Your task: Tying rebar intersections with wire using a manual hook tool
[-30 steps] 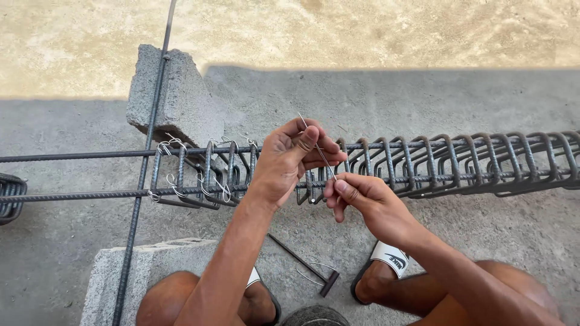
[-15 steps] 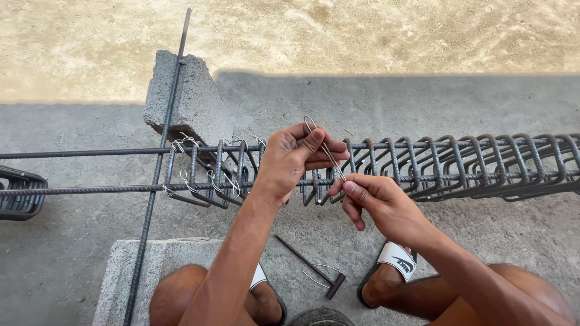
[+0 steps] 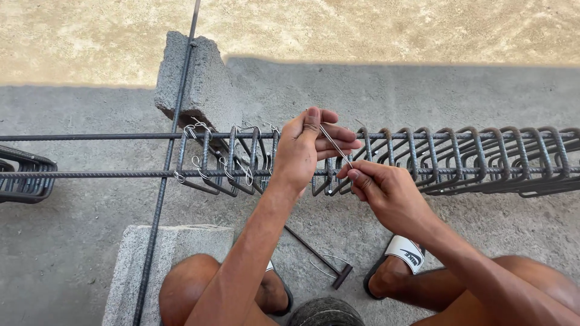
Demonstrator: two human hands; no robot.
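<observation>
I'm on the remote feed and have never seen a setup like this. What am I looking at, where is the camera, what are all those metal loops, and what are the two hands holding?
There is no machine here: a person works with bare hands, and the single view comes from a camera on their head, looking down past their knees.

Across the middle runs a cage of long steel bars threaded through many rectangular steel stirrups. It rests raised on grey concrete blocks over a concrete floor. Some stirrups on the left side already carry thin wire ties.

The left hand and right hand pinch a thin piece of wire between them, just above the cage.

On the floor between the feet lies a small hook-like tool beside a loose wire loop. The right foot wears a white sandal.
</observation>
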